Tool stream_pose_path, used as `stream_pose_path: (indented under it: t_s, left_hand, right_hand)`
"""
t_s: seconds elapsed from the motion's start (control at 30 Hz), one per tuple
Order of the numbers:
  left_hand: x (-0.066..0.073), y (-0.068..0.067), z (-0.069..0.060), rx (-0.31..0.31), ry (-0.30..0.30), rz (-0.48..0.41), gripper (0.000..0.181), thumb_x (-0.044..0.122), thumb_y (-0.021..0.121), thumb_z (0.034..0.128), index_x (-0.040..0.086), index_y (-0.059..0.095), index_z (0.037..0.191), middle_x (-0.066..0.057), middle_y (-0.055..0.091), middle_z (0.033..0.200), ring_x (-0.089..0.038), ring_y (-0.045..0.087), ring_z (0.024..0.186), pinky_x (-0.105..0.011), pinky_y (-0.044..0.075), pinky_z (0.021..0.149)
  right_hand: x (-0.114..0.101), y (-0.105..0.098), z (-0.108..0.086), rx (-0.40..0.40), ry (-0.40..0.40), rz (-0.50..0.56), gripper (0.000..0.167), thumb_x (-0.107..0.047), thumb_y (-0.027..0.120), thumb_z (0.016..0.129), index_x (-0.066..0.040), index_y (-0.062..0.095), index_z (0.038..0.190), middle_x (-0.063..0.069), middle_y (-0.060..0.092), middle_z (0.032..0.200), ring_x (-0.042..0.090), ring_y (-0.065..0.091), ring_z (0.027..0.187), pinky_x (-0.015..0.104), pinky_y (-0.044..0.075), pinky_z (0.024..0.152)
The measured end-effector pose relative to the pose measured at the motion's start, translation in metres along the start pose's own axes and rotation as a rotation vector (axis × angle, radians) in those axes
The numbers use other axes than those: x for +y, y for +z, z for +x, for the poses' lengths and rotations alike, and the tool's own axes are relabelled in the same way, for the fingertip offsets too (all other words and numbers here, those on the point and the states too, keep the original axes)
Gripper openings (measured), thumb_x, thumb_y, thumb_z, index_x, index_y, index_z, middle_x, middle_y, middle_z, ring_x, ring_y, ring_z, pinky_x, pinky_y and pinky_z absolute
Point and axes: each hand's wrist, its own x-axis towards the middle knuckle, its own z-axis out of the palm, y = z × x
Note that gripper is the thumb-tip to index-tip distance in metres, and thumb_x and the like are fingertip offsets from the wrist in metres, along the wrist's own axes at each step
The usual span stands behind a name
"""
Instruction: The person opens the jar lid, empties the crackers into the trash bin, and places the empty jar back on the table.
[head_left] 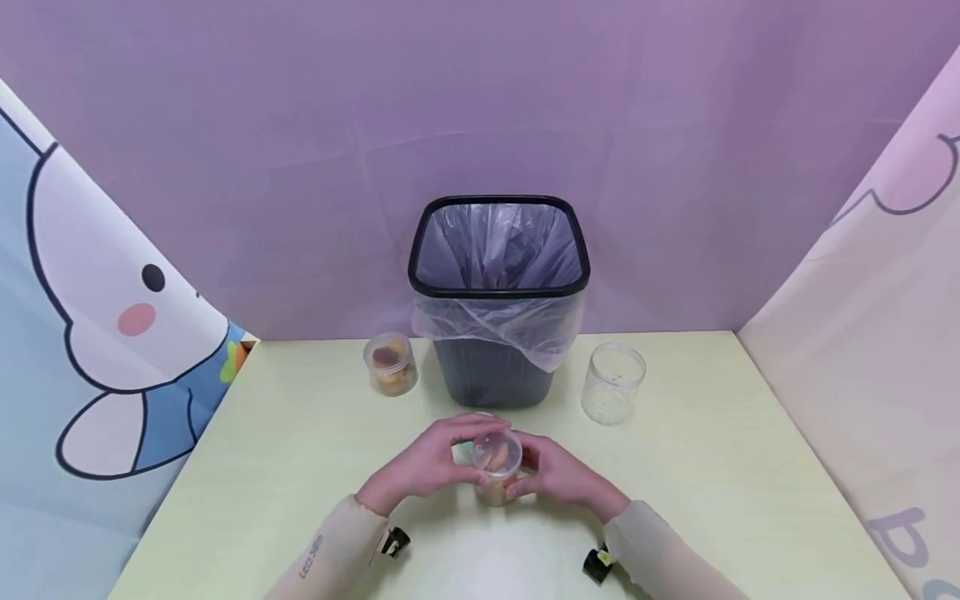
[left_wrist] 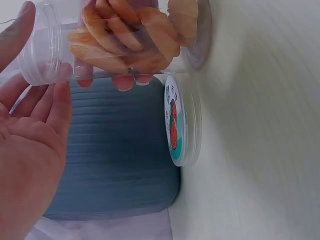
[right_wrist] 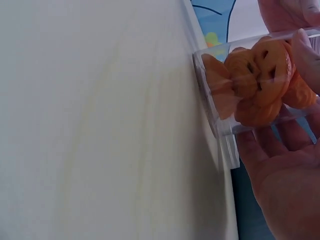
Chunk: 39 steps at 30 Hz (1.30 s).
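Observation:
A clear jar (head_left: 497,492) of orange-brown pieces stands upright on the table, a translucent lid on its top. My left hand (head_left: 431,460) grips the lid's rim between thumb and fingers; the left wrist view shows this hand (left_wrist: 32,150) at the jar's top (left_wrist: 42,45). My right hand (head_left: 562,475) holds the jar's body from the other side, fingers wrapped around it. In the right wrist view the palm (right_wrist: 287,175) is beside the jar (right_wrist: 260,80). A round lid with a printed label (left_wrist: 176,122) lies on the table by the jar's base, mostly hidden in the head view.
A dark bin (head_left: 491,371) with a clear liner stands behind the hands. Left of it is a lidded jar (head_left: 391,364) with similar pieces; to its right, an empty clear jar (head_left: 613,385). Cloth sheets (head_left: 315,233) surround the pale table (head_left: 262,458).

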Motion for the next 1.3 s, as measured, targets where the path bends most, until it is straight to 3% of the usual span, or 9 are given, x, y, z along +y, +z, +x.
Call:
stream_pose_path:
  t_s: [0.43, 0.67, 0.83, 1.0, 1.3]
  left_hand:
    - [0.005, 0.005, -0.004, 0.046, -0.122, -0.067, 0.07, 0.009, 0.087, 0.0718, 0.014, 0.062, 0.137, 0.005, 0.059, 0.138, -0.016, 0.051, 0.13, -0.038, 0.038, 0.11]
    - [0.009, 0.01, -0.006, 0.086, -0.142, -0.11, 0.069, 0.008, 0.087, 0.0709, 0.012, 0.063, 0.135, 0.003, 0.059, 0.138, -0.019, 0.051, 0.131, -0.034, 0.04, 0.108]
    - [0.01, 0.016, -0.008, 0.157, -0.152, -0.125, 0.07, 0.007, 0.087, 0.0703, 0.011, 0.062, 0.135, -0.006, 0.058, 0.14, -0.022, 0.05, 0.132, -0.033, 0.043, 0.104]
    - [0.011, 0.023, -0.011, 0.236, -0.185, -0.128, 0.07, 0.011, 0.088, 0.0706, 0.011, 0.062, 0.135, -0.002, 0.058, 0.14, -0.021, 0.05, 0.131, -0.034, 0.045, 0.103]
    - [0.026, 0.04, -0.012, 0.413, -0.24, -0.102, 0.07, 0.012, 0.09, 0.0697, 0.008, 0.063, 0.134, -0.005, 0.06, 0.135, -0.025, 0.051, 0.13, -0.043, 0.045, 0.102]
  right_hand:
    - [0.0, 0.005, -0.001, 0.052, 0.031, -0.02, 0.07, -0.009, 0.084, 0.076, -0.009, 0.055, 0.14, 0.004, 0.063, 0.129, 0.021, 0.059, 0.119, 0.032, 0.044, 0.103]
    - [-0.001, 0.008, -0.002, 0.078, 0.037, -0.047, 0.068, -0.01, 0.085, 0.075, -0.009, 0.057, 0.138, 0.002, 0.065, 0.126, 0.021, 0.062, 0.116, 0.032, 0.046, 0.102]
    - [-0.003, 0.012, -0.002, 0.131, 0.04, -0.077, 0.068, -0.008, 0.085, 0.075, -0.007, 0.058, 0.136, 0.003, 0.065, 0.127, 0.021, 0.062, 0.117, 0.032, 0.046, 0.102]
    - [-0.005, 0.015, -0.002, 0.178, 0.044, -0.106, 0.071, -0.008, 0.086, 0.074, -0.003, 0.056, 0.137, 0.006, 0.063, 0.13, 0.023, 0.06, 0.119, 0.031, 0.045, 0.103]
    - [-0.005, 0.016, -0.004, 0.19, 0.05, -0.038, 0.075, -0.002, 0.086, 0.072, -0.003, 0.053, 0.14, 0.011, 0.06, 0.135, 0.027, 0.057, 0.124, 0.03, 0.043, 0.104]
